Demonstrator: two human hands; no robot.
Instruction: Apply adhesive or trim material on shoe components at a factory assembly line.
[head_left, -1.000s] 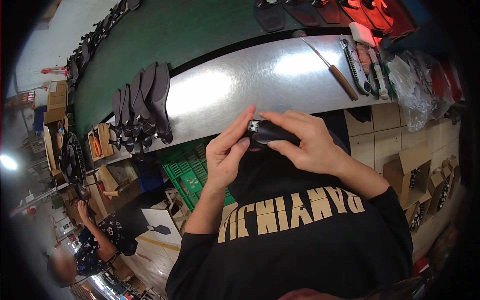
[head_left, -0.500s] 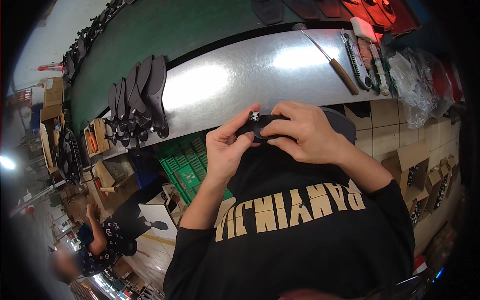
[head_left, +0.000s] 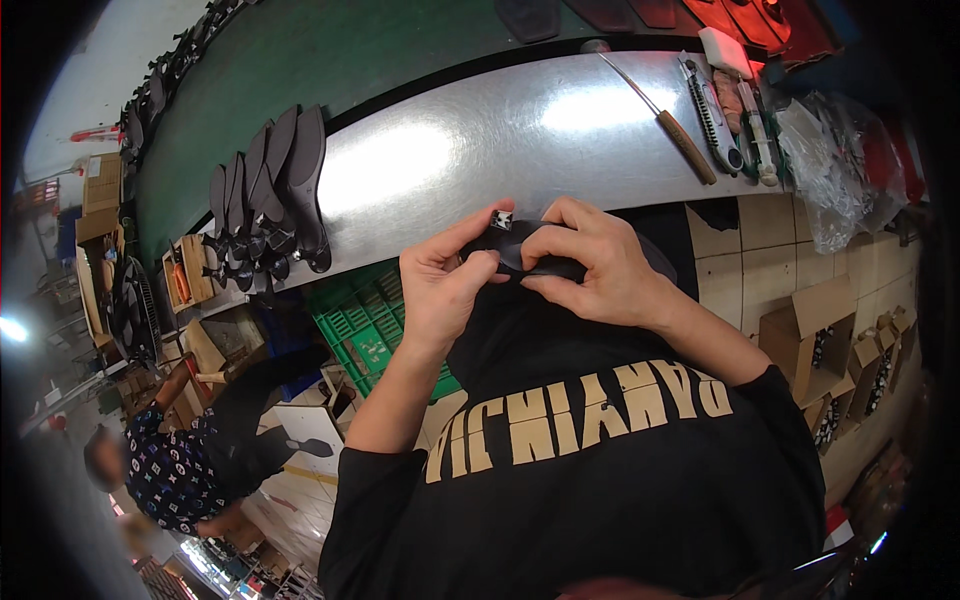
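Observation:
A black flat sandal is held between both my hands, just in front of the bench edge. At its left end sits a small square, shiny black-and-silver ornament. My left hand pinches that end, the index finger beside the ornament and the thumb below. The right hand is closed on the middle of the sandal, fingertips curled on its top. Behind that hand, the dark sole reaches out to the right. Whatever lies right under the fingertips is hidden.
A steel bench top carries a wooden-handled awl, a utility knife and a syringe-like tube. Several black sandals lie at its left end. A green crate stands below; another person is at far left.
Both hands and the sandal have moved slightly left. The right fingers have shifted a little on the sandal. At the far left, the other person has changed posture.

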